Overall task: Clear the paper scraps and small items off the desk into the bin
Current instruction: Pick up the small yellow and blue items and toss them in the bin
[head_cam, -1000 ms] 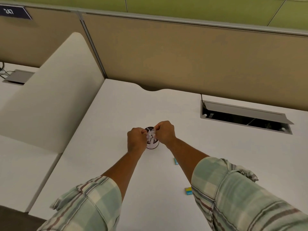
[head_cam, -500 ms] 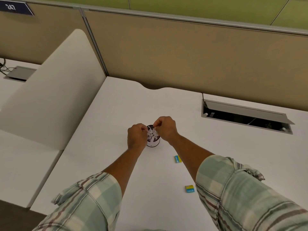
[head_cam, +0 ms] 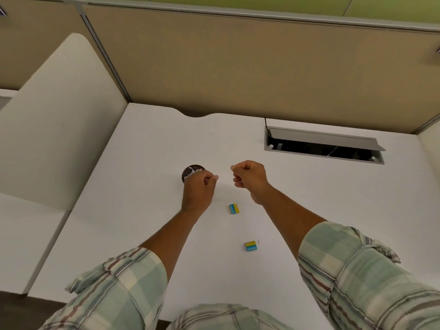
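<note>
- White desk (head_cam: 147, 234) bears the little dark bin (head_cam: 188, 172), scraps showing inside, partly behind the left hand (head_cam: 198, 188).
- Both hands are loosely fisted, thumb to forefinger; held scraps cannot be told.
- Right hand (head_cam: 250, 177) should lower onto the nearer yellow-blue item (head_cam: 234, 208); another (head_cam: 250, 247) lies closer in.

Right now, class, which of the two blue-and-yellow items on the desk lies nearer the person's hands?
The farther blue-and-yellow item, lying just below the gap between the left hand and right hand. The other item sits closer to the person's body.

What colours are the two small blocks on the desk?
Yellow and blue, both blocks; head view.
</note>
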{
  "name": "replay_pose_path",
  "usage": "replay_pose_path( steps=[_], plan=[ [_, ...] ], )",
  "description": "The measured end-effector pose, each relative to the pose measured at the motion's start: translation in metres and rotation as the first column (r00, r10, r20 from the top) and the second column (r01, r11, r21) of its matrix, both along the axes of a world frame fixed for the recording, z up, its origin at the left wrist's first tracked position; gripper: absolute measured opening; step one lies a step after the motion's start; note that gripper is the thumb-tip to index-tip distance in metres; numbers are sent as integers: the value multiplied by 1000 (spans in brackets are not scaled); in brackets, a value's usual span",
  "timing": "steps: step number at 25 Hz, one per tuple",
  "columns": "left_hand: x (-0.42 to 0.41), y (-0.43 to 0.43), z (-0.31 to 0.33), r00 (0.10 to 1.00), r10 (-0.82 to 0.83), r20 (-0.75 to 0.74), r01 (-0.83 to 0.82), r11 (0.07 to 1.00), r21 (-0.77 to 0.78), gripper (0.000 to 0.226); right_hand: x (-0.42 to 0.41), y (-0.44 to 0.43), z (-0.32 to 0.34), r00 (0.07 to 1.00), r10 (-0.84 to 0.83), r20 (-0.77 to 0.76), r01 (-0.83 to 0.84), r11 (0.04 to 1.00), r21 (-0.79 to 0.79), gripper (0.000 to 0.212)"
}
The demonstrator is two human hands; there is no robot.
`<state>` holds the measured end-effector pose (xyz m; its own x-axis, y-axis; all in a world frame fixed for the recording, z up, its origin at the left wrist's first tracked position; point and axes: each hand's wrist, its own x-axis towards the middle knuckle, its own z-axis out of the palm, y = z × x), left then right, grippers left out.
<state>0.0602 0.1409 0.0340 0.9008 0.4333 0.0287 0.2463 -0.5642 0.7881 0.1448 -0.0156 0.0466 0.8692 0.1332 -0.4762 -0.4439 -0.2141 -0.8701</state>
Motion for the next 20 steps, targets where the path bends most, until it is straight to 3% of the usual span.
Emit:
replay_pose_path(
  steps=[5,9,15,20],
  plan=[
    [-22,-49,-31,981,-169,-95,165,985,-46,11,-38,-79,-33,988,152,13,-144,959,-245,9],
    [-47,-78,-57,924,-283,-255,282,958,-42,9,-72,-119,-63,933,360,1,-319,828,-461,10],
    [-88,-107,-89,793,-375,-481,406,913,-42,31,-110,-143,-97,860,504,-73,-442,668,-599,14],
    [-97,-126,-97,788,-342,-512,397,918,-2,39,-122,-138,-112,810,581,-79,-473,568,-674,23]
  ],
)
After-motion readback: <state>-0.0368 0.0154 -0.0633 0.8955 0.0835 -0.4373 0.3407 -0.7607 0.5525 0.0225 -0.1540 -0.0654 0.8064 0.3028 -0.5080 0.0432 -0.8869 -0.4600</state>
